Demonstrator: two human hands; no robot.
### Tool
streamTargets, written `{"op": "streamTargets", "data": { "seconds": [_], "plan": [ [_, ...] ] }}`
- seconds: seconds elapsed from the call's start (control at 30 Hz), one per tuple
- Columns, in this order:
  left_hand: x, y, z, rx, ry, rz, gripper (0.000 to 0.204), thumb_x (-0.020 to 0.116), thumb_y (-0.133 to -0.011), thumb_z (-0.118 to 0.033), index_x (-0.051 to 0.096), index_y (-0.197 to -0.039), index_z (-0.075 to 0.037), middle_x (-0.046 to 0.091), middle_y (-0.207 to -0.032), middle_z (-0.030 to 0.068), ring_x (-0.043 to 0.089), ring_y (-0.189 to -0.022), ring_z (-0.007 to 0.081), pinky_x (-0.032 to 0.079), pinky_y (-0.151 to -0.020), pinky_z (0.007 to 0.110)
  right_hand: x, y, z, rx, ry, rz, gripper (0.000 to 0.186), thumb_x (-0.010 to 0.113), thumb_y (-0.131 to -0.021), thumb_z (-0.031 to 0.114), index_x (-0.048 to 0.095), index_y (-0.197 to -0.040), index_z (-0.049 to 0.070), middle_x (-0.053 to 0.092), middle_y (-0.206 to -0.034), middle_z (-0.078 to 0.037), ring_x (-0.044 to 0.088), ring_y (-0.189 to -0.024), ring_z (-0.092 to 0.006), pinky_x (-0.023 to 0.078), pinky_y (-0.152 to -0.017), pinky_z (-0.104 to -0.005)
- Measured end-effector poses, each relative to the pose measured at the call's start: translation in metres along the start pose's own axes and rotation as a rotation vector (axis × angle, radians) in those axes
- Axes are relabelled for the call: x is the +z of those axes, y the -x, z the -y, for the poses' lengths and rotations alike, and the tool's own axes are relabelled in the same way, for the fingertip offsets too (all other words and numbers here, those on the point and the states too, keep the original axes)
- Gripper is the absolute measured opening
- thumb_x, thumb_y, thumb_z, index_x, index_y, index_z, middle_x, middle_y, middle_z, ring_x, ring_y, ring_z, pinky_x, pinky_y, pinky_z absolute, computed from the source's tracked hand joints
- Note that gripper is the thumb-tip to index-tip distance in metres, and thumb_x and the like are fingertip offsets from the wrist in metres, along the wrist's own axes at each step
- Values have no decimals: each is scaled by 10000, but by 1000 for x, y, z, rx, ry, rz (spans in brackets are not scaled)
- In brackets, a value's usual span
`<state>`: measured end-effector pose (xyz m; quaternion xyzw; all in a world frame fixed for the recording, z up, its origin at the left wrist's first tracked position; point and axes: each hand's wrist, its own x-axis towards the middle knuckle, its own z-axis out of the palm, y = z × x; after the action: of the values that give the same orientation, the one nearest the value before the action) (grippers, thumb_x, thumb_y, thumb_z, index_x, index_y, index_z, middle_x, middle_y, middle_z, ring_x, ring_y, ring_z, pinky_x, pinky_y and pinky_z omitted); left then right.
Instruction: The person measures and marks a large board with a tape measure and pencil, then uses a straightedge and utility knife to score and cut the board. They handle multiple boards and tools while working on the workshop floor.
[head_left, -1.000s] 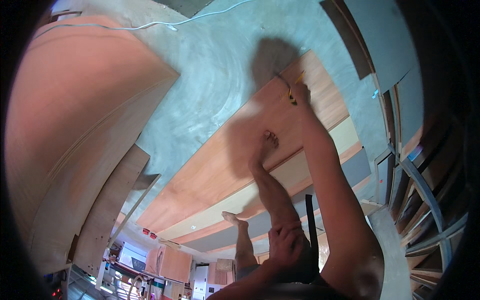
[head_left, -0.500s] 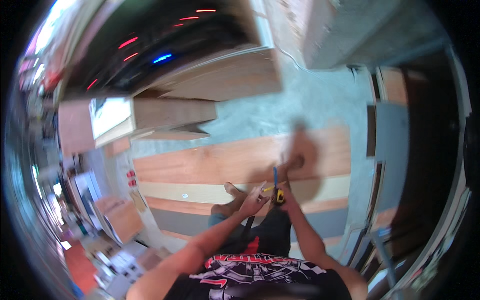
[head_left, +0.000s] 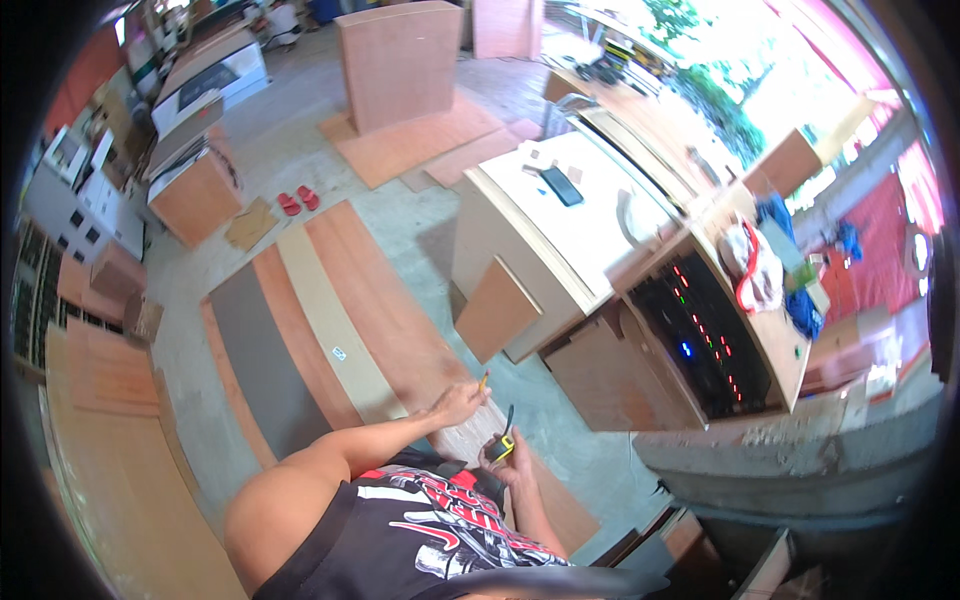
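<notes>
My left hand (head_left: 458, 404) pinches a thin yellow pencil (head_left: 484, 383) above the long plywood boards (head_left: 380, 310) on the floor. Just right of it, my right hand (head_left: 515, 462) grips a yellow and black tape measure (head_left: 500, 448), with a dark strap sticking up from it. Beside the pinkish boards lie a pale cream strip (head_left: 325, 330), bearing a small sticker, and a grey strip (head_left: 255, 350). My shirt and arms cover the nearer ends of the boards.
A white-topped cabinet (head_left: 520, 250) with a phone (head_left: 560, 186) stands ahead right, beside an electronics rack (head_left: 680, 330) with lit lights. Red sandals (head_left: 300, 200), upright plywood boxes (head_left: 395, 70) and stacked cabinets lie beyond. A person (head_left: 282, 25) crouches far back. Boards (head_left: 100, 420) line the left.
The view has swung up and round toward the workshop. My right hand has come back from the plywood with the tape measure; my left hand has left my knee and holds the pencil out.
</notes>
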<state>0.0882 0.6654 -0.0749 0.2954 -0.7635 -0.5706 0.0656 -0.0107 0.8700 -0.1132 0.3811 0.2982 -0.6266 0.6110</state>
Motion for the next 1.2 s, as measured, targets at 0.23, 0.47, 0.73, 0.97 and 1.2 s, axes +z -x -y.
{"op": "streamTargets", "data": {
  "seconds": [0.23,0.47,0.73,0.97,1.2],
  "plan": [
    [-173,22,-8,-15,-147,-222,317,623,-993,-346,670,-984,-33,698,-899,152,678,-844,324,510,-771,446,183,-26,-15,-283,1059,-56,639,648,-974,409,322,-1452,138,548,-1257,-87,595,-1004,-220,516,-801,-475],
    [-272,-10,31,24,68,-351,282,632,-987,-303,695,-1111,-57,715,-962,138,704,-931,249,525,-838,377,362,-101,-50,-186,1497,182,657,607,-1021,432,234,-1533,257,555,-1134,-50,572,-841,-132,489,-595,-292],
    [-418,-77,88,-113,277,-561,397,541,-1057,-362,681,-1150,-1,705,-958,91,651,-934,175,497,-844,344,571,-229,-93,138,1909,592,667,744,-937,384,347,-1396,108,579,-1083,-44,598,-849,-113,509,-711,-293],
    [-551,-116,127,-397,890,-554,437,542,-1063,-430,688,-1092,-20,625,-824,-10,546,-754,78,433,-690,246,713,-354,-139,136,2312,850,838,854,-817,448,419,-1302,-79,630,-987,-144,662,-769,-189,539,-641,-323],
    [-717,-227,174,-278,360,-467,307,675,-1005,-314,705,-1037,-10,667,-817,16,603,-811,103,478,-734,275,837,-440,-156,-323,2327,691,726,841,-827,434,521,-1179,-114,660,-980,-186,703,-698,-203,562,-595,-327]
  ]
}}
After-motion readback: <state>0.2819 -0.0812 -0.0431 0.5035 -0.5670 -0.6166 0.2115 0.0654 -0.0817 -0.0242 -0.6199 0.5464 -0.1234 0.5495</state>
